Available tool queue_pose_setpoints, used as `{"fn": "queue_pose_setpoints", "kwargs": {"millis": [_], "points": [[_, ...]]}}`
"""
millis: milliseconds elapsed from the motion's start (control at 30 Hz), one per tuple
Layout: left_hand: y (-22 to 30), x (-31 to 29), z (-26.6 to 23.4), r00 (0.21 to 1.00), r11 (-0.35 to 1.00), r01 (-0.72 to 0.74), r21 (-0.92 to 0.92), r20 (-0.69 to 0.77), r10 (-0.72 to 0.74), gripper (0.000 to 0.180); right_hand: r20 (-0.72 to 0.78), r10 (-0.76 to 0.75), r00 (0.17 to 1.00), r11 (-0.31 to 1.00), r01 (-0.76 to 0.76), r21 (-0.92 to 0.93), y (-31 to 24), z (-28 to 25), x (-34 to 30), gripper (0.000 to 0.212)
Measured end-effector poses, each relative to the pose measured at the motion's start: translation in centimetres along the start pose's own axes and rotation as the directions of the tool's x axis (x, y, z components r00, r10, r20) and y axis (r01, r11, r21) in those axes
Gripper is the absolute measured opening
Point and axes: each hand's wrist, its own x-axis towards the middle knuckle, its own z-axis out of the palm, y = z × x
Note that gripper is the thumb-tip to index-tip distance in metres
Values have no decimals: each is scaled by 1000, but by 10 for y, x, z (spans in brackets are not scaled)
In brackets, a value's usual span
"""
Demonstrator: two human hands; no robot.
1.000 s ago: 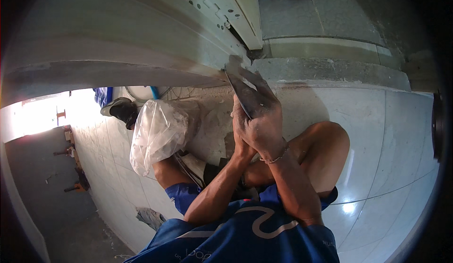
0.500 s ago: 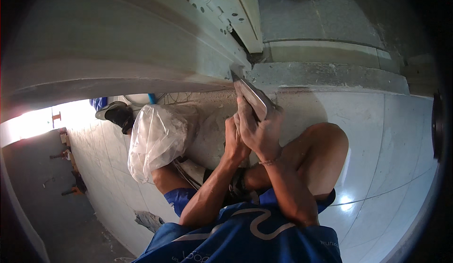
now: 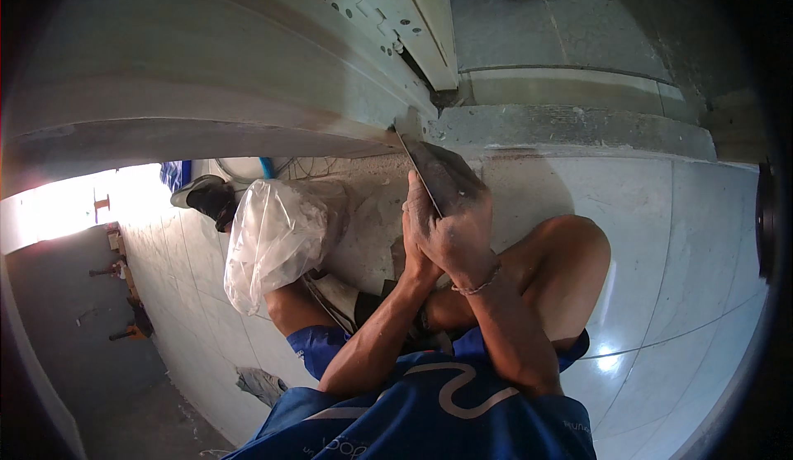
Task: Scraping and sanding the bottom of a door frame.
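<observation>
A thin flat metal scraper (image 3: 419, 171) is seen nearly edge-on, its far tip at the lower edge of the pale door frame (image 3: 363, 113). My right hand (image 3: 458, 225), dusty and slightly blurred, is closed around the scraper, with the palm side hidden. Pressed against it from the left, my left hand (image 3: 420, 241) has its fingers lying up along the blade. Part of the scraper is covered by both hands. Just beyond the tip there is a rough, dusty corner (image 3: 421, 121) where the frame meets the sill.
A crumpled clear plastic bag (image 3: 277, 237) covers my left lower leg. Metal hinges (image 3: 380, 22) sit on the frame above. A raised grey sill (image 3: 570, 130) runs to the right. Pale floor tiles (image 3: 644, 237) spread around my bent knees; several orange-handled clamps (image 3: 128, 332) lie far left.
The scraper has turned from showing its broad shiny face to nearly edge-on. My right hand has rolled with it, and my left fingers now reach further up along the blade.
</observation>
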Motion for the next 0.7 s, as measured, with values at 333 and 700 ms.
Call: {"fn": "queue_pose_setpoints", "kwargs": {"millis": [333, 700], "points": [[-1, 8, 15, 998, 1000, 30, 5, -62, -29, 37, 92, -45, 995, 998, 41, 44, 9, -3, 4, 49], [2, 6, 12, 992, 999, 44, 16, -118, -41, 34, 42, -66, 997, 998, 67, -22, 11, 2, 1, 48]]}}
